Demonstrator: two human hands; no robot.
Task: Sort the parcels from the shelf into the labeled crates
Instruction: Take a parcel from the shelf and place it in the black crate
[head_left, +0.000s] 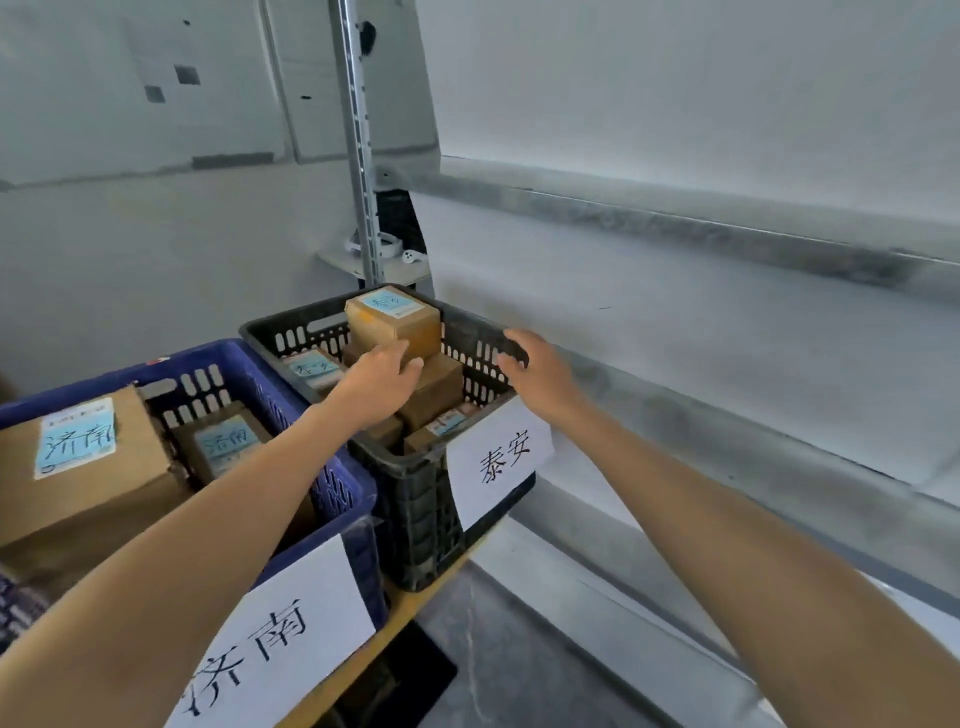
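A long grey shelf (675, 228) runs along the right side, and a thin metal post (358, 156) stands up at its far end. On the near left sits a blue crate (228, 353). Just beside it, a bit farther and to the right, sits a black crate (291, 318). Inside the blue crate lies a big brown box (88, 483) on the left, with a smaller brown box (223, 441) next to it. Both have blue stickers with handwriting on them. A big white sign (280, 634) hangs on the near wall of the blue crate, and a smaller white sign (498, 457) hangs on the near wall of the black crate. Each sign has black writing. The black crate holds a heap of little boxes (436, 389). One top box (392, 325) with a blue sticker sits on the heap, higher than the crate's rim. The left hand (382, 376) reaches over the blue crate and lies against the near side of the top box. Its fingers look flat and close together and the thumb is hidden, so I cannot tell if it is holding the box or only touching it. The right hand (524, 364) is on the right rim of the black crate, with its fingers bent over the edge, gripping it.
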